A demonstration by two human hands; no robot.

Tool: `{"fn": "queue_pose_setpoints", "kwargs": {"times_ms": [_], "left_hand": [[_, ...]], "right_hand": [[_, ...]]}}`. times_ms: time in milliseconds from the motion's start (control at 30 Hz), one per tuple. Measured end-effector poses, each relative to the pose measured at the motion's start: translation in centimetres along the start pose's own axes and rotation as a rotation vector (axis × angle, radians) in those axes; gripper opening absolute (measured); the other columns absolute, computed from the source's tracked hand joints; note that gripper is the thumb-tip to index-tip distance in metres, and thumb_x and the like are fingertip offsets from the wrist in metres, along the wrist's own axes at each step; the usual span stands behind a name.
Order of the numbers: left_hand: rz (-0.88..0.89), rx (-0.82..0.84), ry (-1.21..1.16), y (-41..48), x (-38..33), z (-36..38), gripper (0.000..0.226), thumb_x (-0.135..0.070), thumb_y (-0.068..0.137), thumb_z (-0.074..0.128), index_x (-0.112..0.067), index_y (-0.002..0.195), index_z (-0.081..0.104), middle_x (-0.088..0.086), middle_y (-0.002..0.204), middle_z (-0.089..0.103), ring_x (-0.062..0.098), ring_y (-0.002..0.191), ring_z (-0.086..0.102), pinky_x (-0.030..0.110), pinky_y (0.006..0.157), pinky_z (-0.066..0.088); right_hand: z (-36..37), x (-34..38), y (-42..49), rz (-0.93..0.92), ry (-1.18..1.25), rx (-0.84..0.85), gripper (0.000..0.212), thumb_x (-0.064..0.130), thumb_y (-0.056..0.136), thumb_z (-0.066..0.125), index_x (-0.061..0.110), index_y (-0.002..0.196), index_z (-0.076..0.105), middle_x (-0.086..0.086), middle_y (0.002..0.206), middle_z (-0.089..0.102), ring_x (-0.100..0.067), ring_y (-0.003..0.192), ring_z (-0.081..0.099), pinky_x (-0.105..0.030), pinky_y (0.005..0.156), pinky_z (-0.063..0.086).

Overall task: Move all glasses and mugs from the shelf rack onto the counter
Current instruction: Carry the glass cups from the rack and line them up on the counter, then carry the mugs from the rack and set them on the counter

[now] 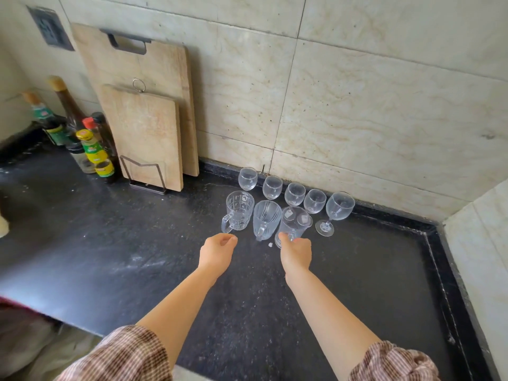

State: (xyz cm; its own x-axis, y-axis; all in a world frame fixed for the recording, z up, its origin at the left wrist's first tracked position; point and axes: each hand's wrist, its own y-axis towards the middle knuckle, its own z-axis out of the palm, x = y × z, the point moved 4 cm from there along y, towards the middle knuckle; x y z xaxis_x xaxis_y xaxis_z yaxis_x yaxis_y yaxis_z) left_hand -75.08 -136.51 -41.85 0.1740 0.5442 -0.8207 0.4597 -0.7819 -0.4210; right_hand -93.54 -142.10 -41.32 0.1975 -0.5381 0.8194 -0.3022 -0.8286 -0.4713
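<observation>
Three clear glass mugs stand in a row on the black counter (pixel 137 243): a square-patterned mug (pixel 240 209), a ribbed mug (pixel 266 218) and a third mug (pixel 295 220). My right hand (pixel 295 253) grips the third mug low at its near side, thumb against the glass. Just below the patterned mug's handle is my left hand (pixel 218 251), fingers loosely curled and holding nothing. Behind the mugs, several small round glasses (pixel 272 187) line the wall, with a stemmed wine glass (pixel 336 211) at the right end. No shelf rack is in view.
Two wooden cutting boards (pixel 148 133) lean on the tiled wall in a wire stand. Several sauce bottles (pixel 93 149) crowd the back left. A raised black rim (pixel 437 257) edges the counter on the right, beside a tiled side wall.
</observation>
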Motion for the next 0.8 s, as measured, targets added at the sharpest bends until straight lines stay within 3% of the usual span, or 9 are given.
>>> {"fn": "queue_pose_setpoints", "kwargs": {"times_ms": [133,267,367,500,633,800], "left_hand": [[0.069,-0.068,0.089,-3.1,1.6,-5.5,0.025,-0.032,0.093,0.05,-0.023,0.112,0.063,0.0,0.116,0.064,0.018,0.093,0.059,0.027,0.067,0.047],[0.114,-0.155,0.23,-7.5,5.5,-12.6,0.036,-0.034,0.096,0.047,-0.018,0.128,0.054,0.005,0.124,0.06,0.013,0.078,0.056,0.025,0.058,0.043],[0.106,-0.253,0.329,-12.1,9.6,-18.8,0.041,-0.035,0.096,0.045,-0.016,0.132,0.049,0.009,0.123,0.058,0.018,0.085,0.055,0.028,0.072,0.043],[0.066,-0.383,0.44,-19.7,16.1,-27.3,0.038,-0.029,0.095,0.044,-0.016,0.13,0.051,0.012,0.13,0.054,0.03,0.114,0.053,0.035,0.096,0.041],[0.006,-0.544,0.591,-28.2,22.5,-35.5,0.037,-0.032,0.096,0.043,-0.015,0.128,0.05,0.01,0.131,0.051,0.033,0.119,0.046,0.041,0.097,0.043],[-0.174,-0.738,0.664,-38.5,30.1,-45.1,0.04,-0.036,0.095,0.041,-0.017,0.131,0.046,0.008,0.134,0.047,0.03,0.124,0.043,0.044,0.094,0.046]], "right_hand": [[2.8,-0.1,-5.4,-0.154,-0.13,0.114,0.03,0.027,0.087,0.061,0.008,0.105,0.046,-0.006,0.099,0.051,-0.028,0.091,0.053,-0.033,0.069,0.04],[7.4,-0.9,-13.0,-0.338,-0.348,0.283,0.047,0.03,0.09,0.059,0.005,0.128,0.045,-0.01,0.127,0.051,-0.028,0.117,0.051,-0.033,0.086,0.041],[11.2,-2.5,-20.3,-0.479,-0.504,0.442,0.048,0.031,0.091,0.057,0.009,0.131,0.044,-0.009,0.131,0.048,-0.026,0.117,0.05,-0.034,0.089,0.043],[16.1,-5.5,-31.1,-0.677,-0.736,0.609,0.047,0.034,0.092,0.053,0.015,0.133,0.043,-0.007,0.135,0.045,-0.026,0.124,0.043,-0.037,0.092,0.044],[21.0,-9.0,-42.2,-0.938,-0.955,0.77,0.049,0.037,0.092,0.051,0.016,0.135,0.042,-0.01,0.136,0.045,-0.03,0.128,0.036,-0.043,0.102,0.038],[26.4,-13.0,-56.5,-1.249,-1.07,0.906,0.051,0.041,0.09,0.05,0.021,0.136,0.04,-0.009,0.135,0.045,-0.031,0.127,0.037,-0.045,0.1,0.039]]}}
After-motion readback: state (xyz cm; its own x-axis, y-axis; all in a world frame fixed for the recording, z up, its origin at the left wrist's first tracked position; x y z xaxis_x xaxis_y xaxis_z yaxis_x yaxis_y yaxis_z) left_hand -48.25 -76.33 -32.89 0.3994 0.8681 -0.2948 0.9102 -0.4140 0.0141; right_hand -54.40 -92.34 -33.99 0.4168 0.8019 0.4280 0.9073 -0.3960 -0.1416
